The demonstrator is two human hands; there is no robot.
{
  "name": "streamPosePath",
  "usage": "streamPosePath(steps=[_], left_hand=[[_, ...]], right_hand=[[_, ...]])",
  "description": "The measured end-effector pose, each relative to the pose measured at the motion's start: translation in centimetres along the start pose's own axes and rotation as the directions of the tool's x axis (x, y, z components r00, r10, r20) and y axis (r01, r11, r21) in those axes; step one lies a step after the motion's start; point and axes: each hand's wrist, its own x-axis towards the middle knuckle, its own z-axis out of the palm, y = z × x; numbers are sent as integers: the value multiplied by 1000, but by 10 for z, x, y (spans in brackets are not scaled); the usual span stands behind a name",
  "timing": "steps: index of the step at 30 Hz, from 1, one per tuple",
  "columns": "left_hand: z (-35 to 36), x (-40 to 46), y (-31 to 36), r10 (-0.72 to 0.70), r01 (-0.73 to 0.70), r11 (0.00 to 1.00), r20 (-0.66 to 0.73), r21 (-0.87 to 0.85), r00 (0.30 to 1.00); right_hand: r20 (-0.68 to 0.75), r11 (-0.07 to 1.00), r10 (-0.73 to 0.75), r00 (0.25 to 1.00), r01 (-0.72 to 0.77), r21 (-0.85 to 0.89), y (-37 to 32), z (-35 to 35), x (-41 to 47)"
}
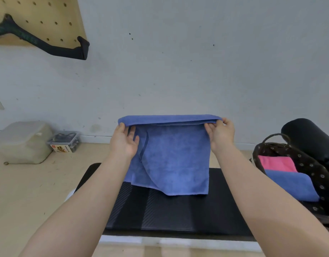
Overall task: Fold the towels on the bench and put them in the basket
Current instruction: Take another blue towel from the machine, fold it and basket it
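The left hand (125, 140) and right hand (219, 133) each pinch a top corner of a soft blue terry towel (171, 156), holding it doubled and hanging above the black, ribbed tabletop (169, 214). At the right, a dark woven basket (308, 164) with a patterned lining holds folded pink and blue towels.

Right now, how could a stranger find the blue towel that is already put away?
Look at the dark basket at the bench's right end. Inside lie two folded towels; the blue towel is nearer the camera, beside the pink towel. Unlike the other blue towel, no hand holds it.
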Motion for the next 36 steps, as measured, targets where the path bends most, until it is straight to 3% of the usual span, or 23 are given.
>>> streamPosePath(steps=[3, 5, 8, 10, 12, 17, 20, 22, 25, 30, 33, 36], left_hand=[[26, 11, 6, 57, -51, 997, 91, -64, 994], [33, 12, 7, 68, -62, 997, 127, -53, 989], [18, 11, 1, 14, -22, 991, 63, 130, 998], [-4, 7, -8, -49, 53, 961, -23, 272, 999], [-26, -1, -17, -92, 121, 933, -102, 340, 991], [-61, -41, -27, -111, 201, 907, -250, 370, 962], [-83, -66, -28, -56, 223, 847, -335, 482, 941], [-98, -80, -28, 70, 196, 732, -358, 652, 931], [-119, -100, -31, 228, 118, 479, -253, 870, 940], [-159, -136, -35, 141, 192, 109, -206, 975, 968], [-178, -152, -40, 69, 237, 30, -239, 971, 969], [-189, -164, -44, -47, 282, -115, -289, 952, 956]], right_hand=[[92, 991, -52, 994, 40, 126, -17, 13, 16], [92, 990, -87, 992, 76, 120, -25, 13, 21], [-43, 979, -115, 992, 106, -171, -23, -6, 20], [-105, 907, -141, 984, 87, -411, -14, -26, 13], [-79, 821, -157, 984, 86, -564, -3, -46, 1], [-66, 740, 0, 998, -45, -672, 17, -87, -36], [-30, 672, 71, 997, -70, -738, 23, -114, -61], [35, 612, 104, 994, -36, -790, 25, -129, -77], [104, 459, 122, 987, 37, -888, 24, -149, -102], [98, 191, 289, 952, 43, -981, 34, -181, -137], [56, 71, 348, 936, 33, -997, 41, -194, -150], [6, -48, 411, 912, 29, -998, 47, -202, -162]])
